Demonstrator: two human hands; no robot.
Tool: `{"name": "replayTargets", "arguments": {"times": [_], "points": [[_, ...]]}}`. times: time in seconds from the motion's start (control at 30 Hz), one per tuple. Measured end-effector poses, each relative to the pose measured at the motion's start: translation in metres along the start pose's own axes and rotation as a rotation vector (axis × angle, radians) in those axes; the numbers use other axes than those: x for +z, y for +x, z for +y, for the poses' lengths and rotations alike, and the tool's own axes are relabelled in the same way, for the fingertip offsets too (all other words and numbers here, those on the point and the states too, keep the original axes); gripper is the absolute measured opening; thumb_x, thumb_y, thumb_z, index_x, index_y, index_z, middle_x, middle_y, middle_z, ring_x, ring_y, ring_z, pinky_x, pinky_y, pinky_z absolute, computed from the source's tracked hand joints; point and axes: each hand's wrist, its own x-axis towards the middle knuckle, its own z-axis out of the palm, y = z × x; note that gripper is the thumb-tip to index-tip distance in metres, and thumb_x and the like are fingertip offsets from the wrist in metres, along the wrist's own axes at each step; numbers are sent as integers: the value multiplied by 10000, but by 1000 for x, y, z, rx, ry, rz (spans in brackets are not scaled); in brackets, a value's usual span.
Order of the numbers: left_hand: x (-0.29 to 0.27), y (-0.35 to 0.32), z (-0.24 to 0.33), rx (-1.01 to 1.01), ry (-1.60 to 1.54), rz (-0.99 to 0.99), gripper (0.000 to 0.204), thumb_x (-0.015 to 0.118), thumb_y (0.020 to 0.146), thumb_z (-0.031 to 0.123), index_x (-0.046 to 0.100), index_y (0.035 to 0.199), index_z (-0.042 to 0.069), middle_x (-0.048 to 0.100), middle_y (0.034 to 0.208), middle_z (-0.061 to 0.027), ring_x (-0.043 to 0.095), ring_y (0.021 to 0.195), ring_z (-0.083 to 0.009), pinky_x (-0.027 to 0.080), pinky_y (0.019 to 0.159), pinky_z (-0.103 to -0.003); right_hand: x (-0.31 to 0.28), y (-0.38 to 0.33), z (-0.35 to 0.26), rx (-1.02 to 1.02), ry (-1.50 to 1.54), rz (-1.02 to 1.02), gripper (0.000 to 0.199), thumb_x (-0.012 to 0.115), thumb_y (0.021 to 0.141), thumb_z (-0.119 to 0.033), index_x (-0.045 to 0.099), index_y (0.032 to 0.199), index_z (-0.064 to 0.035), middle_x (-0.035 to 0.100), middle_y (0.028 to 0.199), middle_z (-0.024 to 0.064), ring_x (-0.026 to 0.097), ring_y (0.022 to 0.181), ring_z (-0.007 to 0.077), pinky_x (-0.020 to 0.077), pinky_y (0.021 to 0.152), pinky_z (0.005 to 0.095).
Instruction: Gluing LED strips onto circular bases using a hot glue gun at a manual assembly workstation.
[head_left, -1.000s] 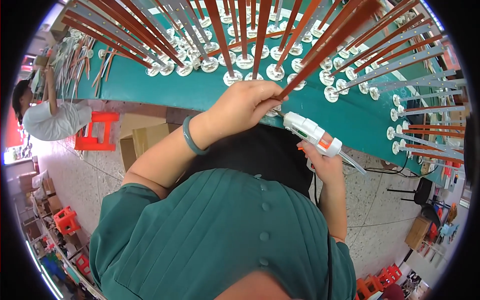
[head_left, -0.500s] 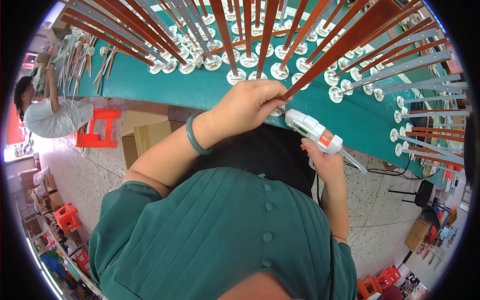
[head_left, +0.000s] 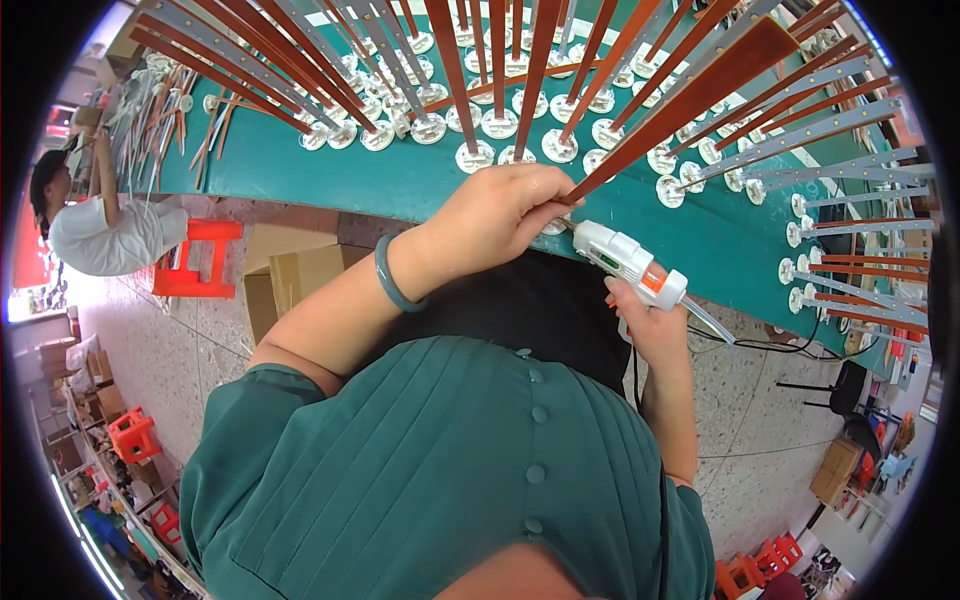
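Between the thumb and fingers of my left hand [head_left: 505, 215] is the lower end of a reddish-brown strip [head_left: 690, 110], which leans up to the right. Under that strip a round white base [head_left: 556, 227] shows only in part, at the table's near edge. In my right hand [head_left: 650, 318] I grip a white hot glue gun [head_left: 612, 250] with an orange patch. Its nozzle points at the foot of the strip, close to my left fingers; whether it touches is hidden. A clear glue stick [head_left: 708, 320] sticks out of the gun's back end.
Several upright strips on round white bases [head_left: 475, 155] crowd the green table [head_left: 330, 180]. Black cables [head_left: 800, 347] run at the right edge. Below the table stands an open cardboard box [head_left: 305, 275]. A co-worker [head_left: 110, 235] sits at the far left beside a red stool [head_left: 205, 260].
The top of the held strip has shifted slightly left and down. Both hands and the glue gun stay almost in the same place.
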Motion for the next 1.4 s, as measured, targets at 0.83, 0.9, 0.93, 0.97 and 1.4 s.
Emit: {"name": "replayTargets", "arguments": {"times": [0.83, 0.9, 0.93, 0.97, 1.4], "points": [[-58, -20, 34, -95, -77, 137, 143, 733, 777, -58, 698, 912, -26, 712, 878, -97, 685, 748, -170, 542, 665, -275, -131, 5, 12, 203, -144, 319, 359, 734, 854, -208, 592, 1080, 32, 650, 866, 73, 601, 644, 139, 491, 567, 268], [-54, -17, 36, -52, -121, 115, 138, 738, 763, -61, 705, 892, -24, 709, 871, -106, 676, 747, -186, 532, 664, -287, -124, 0, -6, 245, -575, 561, 359, 780, 817, -229, 619, 1021, 19, 648, 860, 66, 584, 681, 114, 483, 621, 248], [-50, -15, 37, 11, -132, 84, 139, 739, 756, -61, 710, 885, -19, 708, 865, -111, 668, 745, -191, 522, 658, -295, -126, -6, 1, 49, -883, 691, 332, 805, 792, -224, 637, 962, 8, 640, 843, 62, 558, 680, 102, 481, 622, 259], [-43, -10, 38, 71, -139, 57, 139, 741, 749, -61, 715, 878, -15, 708, 860, -117, 660, 744, -196, 512, 652, -302, -115, -7, -9, -107, -846, 736, 285, 803, 788, -170, 639, 942, 4, 621, 824, 59, 554, 679, 112, 476, 629, 262], [38, 35, 66, 109, -312, -242, 553, 806, 724, 36, 625, 1245, 79, 570, 880, -49, 501, 678, -116, 420, 587, -251, -71, -37, -41, -392, -348, 395, 102, 739, 801, -51, 697, 890, -23, 639, 762, 41, 601, 651, 116, 462, 575, 238]]}}
